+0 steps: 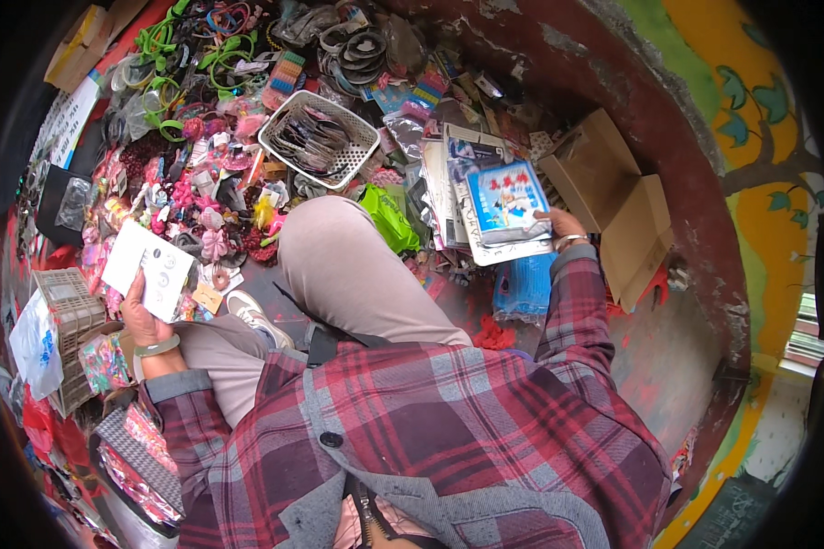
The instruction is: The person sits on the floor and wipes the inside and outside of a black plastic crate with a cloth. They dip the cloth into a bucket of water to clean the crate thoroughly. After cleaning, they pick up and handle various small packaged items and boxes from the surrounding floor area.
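Note:
My left hand [143, 317], with a pale bangle at the wrist, grips the lower edge of a white card [142, 267] that carries several small round pieces. Fingers of my right hand [567, 225] are closed on the right edge of a flat blue-and-white printed packet [506, 194]. Under that packet lies a white printed sheet [497, 253], on top of a pile of flat cards and packets [441, 197]. Whether my right fingers also hold the sheet, I cannot tell.
Colourful hair accessories [212, 218] are heaped at left. A white perforated basket [358, 154] holds dark packets. An open cardboard box [634, 215] stands right, near a blue plastic-wrapped bundle [522, 285]. A beige crate [71, 306] sits far left; a green bag [389, 220] lies by my knee.

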Demonstrator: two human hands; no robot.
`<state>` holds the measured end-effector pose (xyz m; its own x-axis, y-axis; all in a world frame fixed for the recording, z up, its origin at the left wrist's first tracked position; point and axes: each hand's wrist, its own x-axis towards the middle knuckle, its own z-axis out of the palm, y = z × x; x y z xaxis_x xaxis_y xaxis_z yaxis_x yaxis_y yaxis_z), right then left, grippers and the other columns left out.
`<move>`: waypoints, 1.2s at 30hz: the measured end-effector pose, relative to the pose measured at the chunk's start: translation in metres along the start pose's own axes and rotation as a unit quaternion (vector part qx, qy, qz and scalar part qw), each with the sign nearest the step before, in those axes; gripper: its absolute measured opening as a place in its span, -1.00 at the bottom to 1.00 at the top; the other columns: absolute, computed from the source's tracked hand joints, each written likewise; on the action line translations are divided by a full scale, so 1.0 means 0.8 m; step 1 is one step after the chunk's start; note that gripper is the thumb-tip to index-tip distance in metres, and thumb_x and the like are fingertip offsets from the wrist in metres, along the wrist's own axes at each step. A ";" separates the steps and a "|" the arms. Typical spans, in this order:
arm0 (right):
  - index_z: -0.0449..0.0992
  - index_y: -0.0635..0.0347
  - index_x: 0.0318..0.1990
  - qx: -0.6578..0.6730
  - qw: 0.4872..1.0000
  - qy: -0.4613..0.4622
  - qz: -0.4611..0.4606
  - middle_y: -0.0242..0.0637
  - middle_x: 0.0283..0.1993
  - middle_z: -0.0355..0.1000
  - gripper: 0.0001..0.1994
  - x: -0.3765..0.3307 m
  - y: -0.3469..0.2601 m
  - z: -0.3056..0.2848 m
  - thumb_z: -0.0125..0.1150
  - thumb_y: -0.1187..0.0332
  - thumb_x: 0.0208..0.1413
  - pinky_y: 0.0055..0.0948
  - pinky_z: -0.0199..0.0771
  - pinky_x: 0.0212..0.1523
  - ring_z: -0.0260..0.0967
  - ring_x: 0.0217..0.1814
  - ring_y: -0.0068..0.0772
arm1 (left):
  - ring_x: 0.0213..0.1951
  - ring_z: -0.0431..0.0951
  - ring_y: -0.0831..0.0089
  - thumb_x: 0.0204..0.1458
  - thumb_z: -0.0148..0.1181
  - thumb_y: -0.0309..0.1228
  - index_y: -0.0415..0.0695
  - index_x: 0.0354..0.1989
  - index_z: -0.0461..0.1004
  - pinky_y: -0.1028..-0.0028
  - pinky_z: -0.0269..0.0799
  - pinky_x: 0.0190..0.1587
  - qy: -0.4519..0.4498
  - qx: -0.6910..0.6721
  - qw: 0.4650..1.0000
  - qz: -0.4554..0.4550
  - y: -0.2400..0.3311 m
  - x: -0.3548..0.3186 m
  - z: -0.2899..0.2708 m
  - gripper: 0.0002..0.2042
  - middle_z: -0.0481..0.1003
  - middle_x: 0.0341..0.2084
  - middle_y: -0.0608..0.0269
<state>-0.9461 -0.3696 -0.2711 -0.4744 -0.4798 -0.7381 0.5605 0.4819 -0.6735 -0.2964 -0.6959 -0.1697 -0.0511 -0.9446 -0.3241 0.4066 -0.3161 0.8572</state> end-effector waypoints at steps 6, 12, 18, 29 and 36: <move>0.37 0.31 -0.12 0.108 0.961 -0.050 -0.249 -0.22 -0.20 0.44 -0.70 -0.042 -0.094 0.011 0.15 0.46 -0.04 -0.37 0.43 -0.17 0.42 -0.27 -0.36 | -0.11 0.45 0.28 0.02 -0.04 -0.50 -0.35 0.00 0.25 0.34 0.36 -0.03 -0.005 0.004 1.000 0.008 -0.002 0.003 0.002 -0.65 0.40 -0.11 0.08; 0.26 0.31 0.01 0.246 0.920 -0.037 -0.302 -0.17 -0.06 0.35 -0.67 -0.028 -0.103 0.036 0.00 0.49 0.05 -0.19 0.32 0.01 0.31 -0.02 -0.22 | -0.09 0.44 0.27 0.02 -0.04 -0.50 -0.34 0.02 0.24 0.33 0.35 -0.02 -0.008 0.010 1.000 -0.004 -0.001 0.005 -0.003 -0.64 0.40 -0.10 0.07; 0.29 0.23 0.04 0.110 0.983 0.025 -0.148 -0.09 0.01 0.32 -0.62 0.085 0.028 0.029 0.01 0.40 0.01 -0.16 0.32 -0.05 0.30 0.01 -0.15 | -0.09 0.44 0.26 0.02 -0.05 -0.51 -0.35 0.00 0.25 0.32 0.34 -0.01 -0.018 0.014 1.000 0.002 0.001 0.001 -0.003 -0.65 0.39 -0.10 0.07; 0.45 0.29 -0.19 -0.499 0.836 0.222 -0.055 0.02 -0.21 0.41 -0.55 0.127 0.091 0.004 0.13 0.20 -0.27 -0.30 0.32 -0.11 0.36 -0.13 -0.08 | -0.10 0.44 0.26 0.02 -0.04 -0.50 -0.35 0.00 0.25 0.33 0.35 -0.02 0.000 0.005 1.000 -0.023 -0.002 0.000 0.002 -0.66 0.40 -0.11 0.07; 0.45 0.40 -0.27 -0.297 0.945 0.133 -0.018 -0.10 -0.36 0.47 -0.74 0.145 0.081 -0.038 0.22 0.45 -0.16 -0.30 0.43 -0.33 0.44 -0.39 -0.18 | -0.11 0.45 0.26 0.02 -0.04 -0.50 -0.37 -0.01 0.26 0.33 0.37 -0.04 -0.028 0.000 0.999 -0.024 -0.015 0.019 0.016 -0.66 0.41 -0.12 0.06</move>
<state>-0.9851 -0.3718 -0.4018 -0.6847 -0.3395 -0.6449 0.0979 0.8340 -0.5430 -0.3135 -0.7076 -0.1798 -0.1224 -0.9315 -0.3425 0.4024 -0.3620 0.8408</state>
